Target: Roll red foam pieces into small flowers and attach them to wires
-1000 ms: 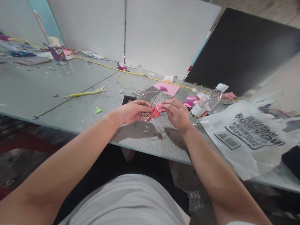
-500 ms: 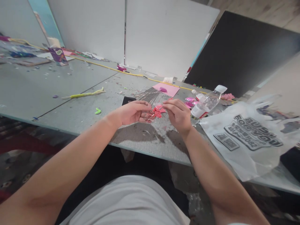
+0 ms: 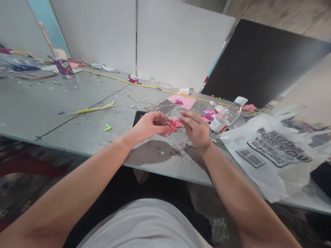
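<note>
Above the table's front edge, my left hand [image 3: 152, 124] is closed, with thumb and fingers pinching a cluster of small red pieces [image 3: 173, 125] on thin wires. The pieces look soft, like modelling clay, though the blur hides detail. To its right, my right hand [image 3: 196, 128] pinches a thin wire end at the cluster's side with thumb and fingertips. A bundle of thin metal wires [image 3: 162, 106] lies just behind both hands. Its far end rests against a pink sheet [image 3: 188, 102] with a purple lump [image 3: 179, 102] on it. A dark flat object [image 3: 138, 116] is partly covered by my left hand.
On the right stand a plastic bottle [image 3: 227, 115] and a white plastic bag [image 3: 274, 162]. A yellow-green twisted strand [image 3: 93, 109] and a green bit [image 3: 108, 127] lie left. A yellow cord [image 3: 113, 80] runs along the back, near a purple box [image 3: 64, 69].
My left hand has turned from a half-open, palm-up pose to a closed pinch on the red cluster. My right hand stays nearly in place. The view has shifted slightly.
</note>
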The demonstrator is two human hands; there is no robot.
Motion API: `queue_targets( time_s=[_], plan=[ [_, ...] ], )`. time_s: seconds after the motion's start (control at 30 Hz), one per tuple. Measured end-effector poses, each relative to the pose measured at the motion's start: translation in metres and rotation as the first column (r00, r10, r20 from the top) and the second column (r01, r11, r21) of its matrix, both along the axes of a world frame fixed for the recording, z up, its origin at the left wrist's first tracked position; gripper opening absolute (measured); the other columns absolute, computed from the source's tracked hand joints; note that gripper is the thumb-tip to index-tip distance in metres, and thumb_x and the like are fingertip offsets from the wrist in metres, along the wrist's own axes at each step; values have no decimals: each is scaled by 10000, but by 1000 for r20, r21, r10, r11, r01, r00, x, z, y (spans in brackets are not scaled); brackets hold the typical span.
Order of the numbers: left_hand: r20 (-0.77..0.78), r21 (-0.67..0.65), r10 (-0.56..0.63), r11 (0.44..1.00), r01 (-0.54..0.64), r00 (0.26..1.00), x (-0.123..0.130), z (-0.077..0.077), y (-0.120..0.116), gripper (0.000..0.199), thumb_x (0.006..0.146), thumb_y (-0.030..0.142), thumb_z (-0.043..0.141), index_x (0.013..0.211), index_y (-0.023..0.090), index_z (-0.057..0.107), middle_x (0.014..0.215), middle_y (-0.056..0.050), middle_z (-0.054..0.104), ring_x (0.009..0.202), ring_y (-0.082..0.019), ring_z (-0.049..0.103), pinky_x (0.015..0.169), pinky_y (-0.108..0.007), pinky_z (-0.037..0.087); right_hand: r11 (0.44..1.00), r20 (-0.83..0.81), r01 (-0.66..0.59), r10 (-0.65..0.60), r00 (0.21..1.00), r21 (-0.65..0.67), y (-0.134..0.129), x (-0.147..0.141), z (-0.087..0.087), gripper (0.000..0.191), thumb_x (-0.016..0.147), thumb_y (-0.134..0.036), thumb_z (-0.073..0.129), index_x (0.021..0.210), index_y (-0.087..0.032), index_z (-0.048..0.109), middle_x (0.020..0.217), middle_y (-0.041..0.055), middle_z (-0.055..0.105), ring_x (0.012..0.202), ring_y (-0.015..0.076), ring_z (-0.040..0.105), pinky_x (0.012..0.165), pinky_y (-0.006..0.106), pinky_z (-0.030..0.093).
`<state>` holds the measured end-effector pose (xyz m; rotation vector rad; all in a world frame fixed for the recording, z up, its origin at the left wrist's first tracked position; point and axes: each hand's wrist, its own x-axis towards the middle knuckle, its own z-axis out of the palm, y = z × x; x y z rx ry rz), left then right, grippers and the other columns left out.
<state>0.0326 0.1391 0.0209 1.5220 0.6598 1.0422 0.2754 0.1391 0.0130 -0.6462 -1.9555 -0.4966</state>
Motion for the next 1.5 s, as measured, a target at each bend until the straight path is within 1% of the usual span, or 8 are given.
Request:
queue_targets(
  time_s=[0.23,0.33,0.47,0.6,0.7,1.0,1.3,1.5],
  plan=[
    [-86,191,191,967,-172,978,-1,3,-1,310,779,322,846,1002,151,714,859,-41,751,742,-135,697,656,-259,546,990,-204,109,-125,971,-87,-5,-6,4,201,1007,-365,655,1087,-274,815,968,95,704,884,226,701,756,400,615],
    [-121,304,272,926,-225,955,0,2,-1,261,794,300,820,987,155,722,870,-39,745,742,-126,669,660,-257,525,941,-355,47,-172,919,-336,-3,-14,3,318,1025,-447,589,997,-226,816,909,85,685,756,203,668,709,390,580],
    [-136,395,352,876,-275,926,0,-1,2,232,808,286,800,981,153,720,862,-37,738,728,-124,647,659,-260,515,654,-552,-280,-253,794,-702,1,-25,-4,306,900,-478,741,1037,-207,780,746,3,675,521,124,564,545,306,495],
    [-118,328,310,909,-258,943,1,-2,2,259,801,284,816,993,154,701,888,-51,751,740,-135,677,679,-265,545,438,-725,-589,-277,630,-679,5,-32,-11,418,631,-466,960,854,-203,725,643,-32,678,550,113,603,511,243,484],
    [-20,156,191,970,-186,981,1,-3,2,279,822,275,818,1036,171,673,852,-44,768,735,-148,719,700,-275,590,354,-760,-672,-276,589,-650,6,-35,-13,496,548,-515,993,805,-197,711,642,-26,695,561,112,630,523,241,516],
    [430,-279,3,951,130,903,1,1,5,276,793,116,862,970,177,660,882,0,764,683,-88,717,619,-173,592,338,-876,-808,-170,451,-482,-7,-48,0,422,554,-406,1021,836,-205,781,790,-6,782,703,110,728,611,214,577],
    [610,-545,39,746,383,791,6,15,-4,263,931,-82,553,964,148,678,817,-19,676,601,-21,653,520,-27,502,653,-760,-571,-9,650,-497,-25,-64,6,266,791,-438,875,880,-233,731,768,-9,754,573,119,661,520,267,554],
    [619,-569,40,712,412,784,8,15,-6,306,934,-101,510,965,141,695,797,-27,674,577,-19,647,501,-16,482,764,-734,-483,19,679,-428,-28,-66,7,159,819,-329,839,859,-238,714,850,13,768,762,161,727,644,295,610]
  ],
)
